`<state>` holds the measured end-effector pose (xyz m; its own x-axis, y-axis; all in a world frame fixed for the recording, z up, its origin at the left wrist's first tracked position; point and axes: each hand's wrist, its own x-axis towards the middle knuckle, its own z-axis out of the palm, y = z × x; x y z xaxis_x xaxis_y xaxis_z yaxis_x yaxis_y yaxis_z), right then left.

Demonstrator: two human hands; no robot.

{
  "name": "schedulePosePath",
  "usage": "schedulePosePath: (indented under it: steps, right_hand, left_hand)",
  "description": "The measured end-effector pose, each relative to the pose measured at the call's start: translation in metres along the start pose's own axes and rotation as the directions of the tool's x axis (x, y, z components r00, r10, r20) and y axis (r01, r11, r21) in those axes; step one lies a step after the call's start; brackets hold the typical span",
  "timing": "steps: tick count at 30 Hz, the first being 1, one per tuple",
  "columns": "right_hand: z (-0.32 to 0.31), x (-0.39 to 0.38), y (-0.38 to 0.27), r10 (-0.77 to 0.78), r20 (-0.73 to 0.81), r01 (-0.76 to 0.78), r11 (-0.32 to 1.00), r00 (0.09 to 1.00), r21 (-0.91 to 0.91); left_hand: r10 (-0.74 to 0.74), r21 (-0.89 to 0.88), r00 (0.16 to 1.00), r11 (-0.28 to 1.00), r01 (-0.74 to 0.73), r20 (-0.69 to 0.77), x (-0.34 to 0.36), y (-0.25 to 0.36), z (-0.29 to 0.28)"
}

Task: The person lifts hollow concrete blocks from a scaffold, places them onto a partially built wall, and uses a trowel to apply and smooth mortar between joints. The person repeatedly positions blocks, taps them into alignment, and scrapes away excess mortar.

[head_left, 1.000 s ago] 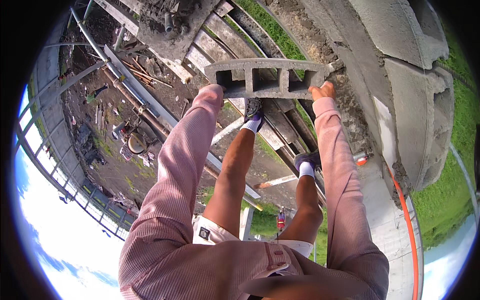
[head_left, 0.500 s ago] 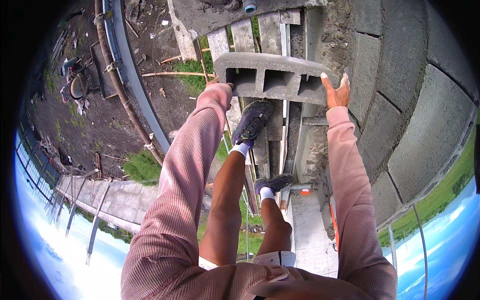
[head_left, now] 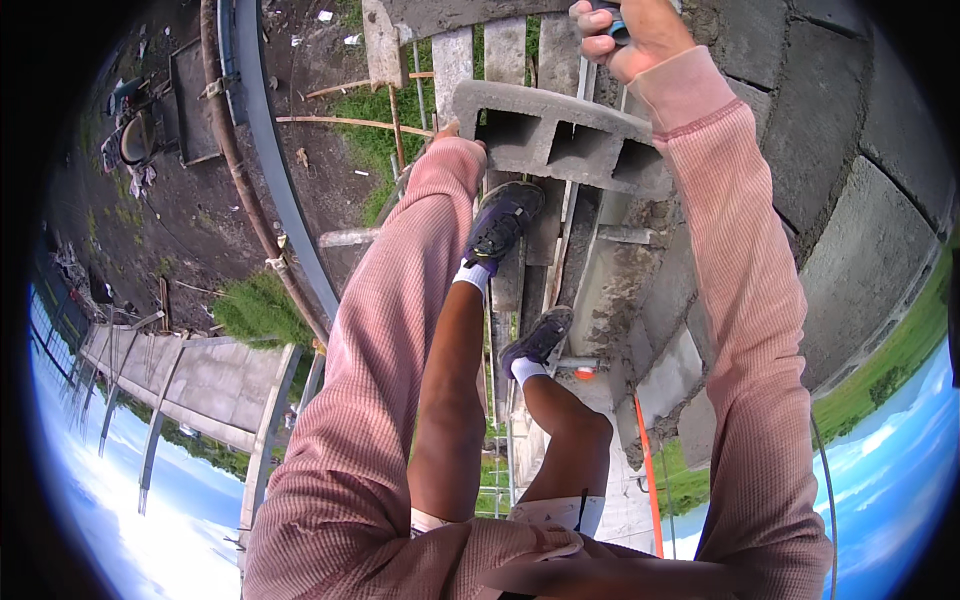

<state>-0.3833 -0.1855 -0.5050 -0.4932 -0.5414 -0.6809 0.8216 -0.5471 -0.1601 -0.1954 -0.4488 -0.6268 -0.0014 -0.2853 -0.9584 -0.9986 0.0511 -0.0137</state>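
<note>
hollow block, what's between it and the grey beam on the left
The head view shows, from the grey beam to the hollow block: ground, wooden sticks, grass, then the left hand at the block's end.

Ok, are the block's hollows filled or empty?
Empty, as far as shows: the block has three dark hollows with bare inner walls and no visible mortar; their depths are in shadow.

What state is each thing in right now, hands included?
Hollow block: tilted, hollows showing, right end's support unclear
Left hand: closed on the block's left end
Blue-ended handle: grasped, mostly covered
Right hand: curled around that handle
Left shoe: laced, over the planks
Wall blocks: laid in rows
</note>
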Motion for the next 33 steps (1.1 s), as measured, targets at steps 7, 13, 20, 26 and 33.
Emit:
schedulePosePath:
  steps: [7,13,20,26,33]
  right_hand:
    - [-0.020,-0.129,0.111,-0.205,-0.267,0.135,0.957,0.942,-0.257]
    - [-0.059,-0.165,0.165,-0.314,-0.277,0.180,0.890,0.908,-0.419]
    - [-0.100,-0.187,0.241,-0.471,-0.104,0.362,0.785,0.876,-0.502]
    - [-0.114,-0.163,0.254,-0.744,-0.062,0.068,0.143,0.665,-0.987]
    - [-0.115,-0.150,0.258,-0.901,0.304,0.242,-0.234,0.309,-0.942]
  left_hand:
    - [-0.039,-0.161,0.999,0.986,0.036,-0.019,0.045,-0.044,-0.001]
    - [0.040,0.873,0.996,0.481,-0.087,0.077,0.048,-0.037,-0.010]
    - [0.236,0.951,0.952,-0.282,-0.124,0.194,-0.008,-0.015,-0.005]
    - [0.300,0.366,0.936,0.904,-0.219,-0.183,-0.017,-0.022,-0.008]
    - [0.604,0.747,0.796,0.515,-0.422,0.034,-0.009,-0.029,-0.014]
